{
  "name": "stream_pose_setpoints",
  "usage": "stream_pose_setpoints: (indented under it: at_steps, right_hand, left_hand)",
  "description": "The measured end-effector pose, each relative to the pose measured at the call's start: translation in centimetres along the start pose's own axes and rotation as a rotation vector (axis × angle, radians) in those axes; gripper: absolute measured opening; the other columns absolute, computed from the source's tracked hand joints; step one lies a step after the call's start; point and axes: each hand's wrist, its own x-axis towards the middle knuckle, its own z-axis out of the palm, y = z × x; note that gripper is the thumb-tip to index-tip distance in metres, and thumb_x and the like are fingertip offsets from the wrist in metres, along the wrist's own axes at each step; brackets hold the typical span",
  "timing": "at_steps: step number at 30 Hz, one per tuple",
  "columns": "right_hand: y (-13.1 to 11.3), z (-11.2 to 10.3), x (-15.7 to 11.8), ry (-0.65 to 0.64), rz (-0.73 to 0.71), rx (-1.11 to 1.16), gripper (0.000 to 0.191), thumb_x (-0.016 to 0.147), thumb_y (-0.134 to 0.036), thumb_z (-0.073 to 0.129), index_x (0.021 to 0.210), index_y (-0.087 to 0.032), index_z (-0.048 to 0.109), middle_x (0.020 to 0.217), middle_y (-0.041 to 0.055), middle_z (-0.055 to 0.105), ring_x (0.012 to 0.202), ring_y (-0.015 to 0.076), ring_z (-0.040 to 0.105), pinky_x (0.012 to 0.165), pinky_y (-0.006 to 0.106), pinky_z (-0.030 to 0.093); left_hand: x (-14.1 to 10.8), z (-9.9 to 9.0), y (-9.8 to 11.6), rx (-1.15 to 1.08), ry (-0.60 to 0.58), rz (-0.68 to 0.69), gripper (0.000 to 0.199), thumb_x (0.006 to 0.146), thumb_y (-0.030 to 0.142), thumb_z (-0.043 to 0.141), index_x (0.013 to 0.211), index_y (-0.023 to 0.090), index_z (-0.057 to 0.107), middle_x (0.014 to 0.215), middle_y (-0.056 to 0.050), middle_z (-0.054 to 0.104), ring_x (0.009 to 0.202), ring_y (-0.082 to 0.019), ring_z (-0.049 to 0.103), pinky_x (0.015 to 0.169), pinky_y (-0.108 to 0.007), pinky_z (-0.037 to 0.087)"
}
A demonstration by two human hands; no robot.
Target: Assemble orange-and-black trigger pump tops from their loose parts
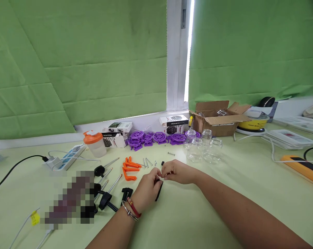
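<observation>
My left hand (147, 188) is closed round a slim black plastic part (159, 191), most of which the fingers hide. Against its fingertips, my right hand (177, 171) makes a pinch; whatever sits in that pinch is too small to name. Just beyond the fingers are a small black piece (163, 163) and a coil spring (171, 153). Several screws (147, 162) lie to the left of them, beside several orange plastic levers (129, 168). Another black plastic part (126, 194) rests by my left wrist. Farther left are black-headed pieces with metal rods (106, 200).
Glass jars (195, 150) stand beyond my right hand, before an open cardboard box (215, 125). Purple plastic parts (160, 137) and printed boxes (174, 120) line the back. At left are an orange-lidded cup (95, 143), a power strip (72, 156) and cables.
</observation>
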Motion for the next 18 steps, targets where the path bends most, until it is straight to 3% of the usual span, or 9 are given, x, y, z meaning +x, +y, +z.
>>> stream_pose_setpoints:
  at_steps: [5, 9, 13, 18]
  right_hand:
    - [2.3, -0.4, 0.1, 0.291, 0.233, -0.042, 0.017, 0.076, -0.016, 0.053, 0.078, -0.020, 0.069, 0.083, 0.0031, 0.066, 0.074, 0.0148, 0.059, 0.069, 0.026, 0.046]
    - [4.6, -0.8, -0.1, 0.464, 0.376, -0.140, 0.017, 0.076, -0.017, 0.051, 0.076, -0.018, 0.068, 0.083, 0.0043, 0.066, 0.076, 0.0163, 0.059, 0.071, 0.027, 0.045]
    - [6.2, -0.6, -0.3, 0.528, 0.469, -0.229, 0.020, 0.077, -0.014, 0.049, 0.084, -0.016, 0.067, 0.089, 0.0067, 0.065, 0.079, 0.0168, 0.058, 0.073, 0.027, 0.044]
    - [6.7, -0.1, -0.3, 0.493, 0.497, -0.309, 0.020, 0.079, -0.014, 0.047, 0.086, -0.015, 0.066, 0.094, 0.0078, 0.063, 0.083, 0.0162, 0.057, 0.076, 0.026, 0.042]
  left_hand:
    - [0.1, -0.6, -0.6, 0.132, -0.092, -0.112, 0.020, 0.075, 0.022, 0.044, 0.080, 0.017, 0.063, 0.067, -0.002, 0.059, 0.062, -0.014, 0.050, 0.059, -0.025, 0.037]
    - [0.0, -1.7, -1.0, 0.197, -0.143, -0.174, 0.020, 0.072, 0.019, 0.043, 0.075, 0.016, 0.063, 0.063, -0.001, 0.059, 0.059, -0.014, 0.051, 0.057, -0.025, 0.037]
    - [-0.2, -3.1, -1.9, 0.268, -0.172, -0.202, 0.017, 0.070, 0.019, 0.046, 0.072, 0.017, 0.063, 0.064, -0.002, 0.059, 0.058, -0.015, 0.051, 0.055, -0.025, 0.036]
    - [-0.4, -4.9, -2.8, 0.341, -0.260, -0.174, 0.013, 0.064, 0.015, 0.051, 0.067, 0.018, 0.063, 0.071, -0.002, 0.062, 0.064, -0.015, 0.054, 0.057, -0.025, 0.037]
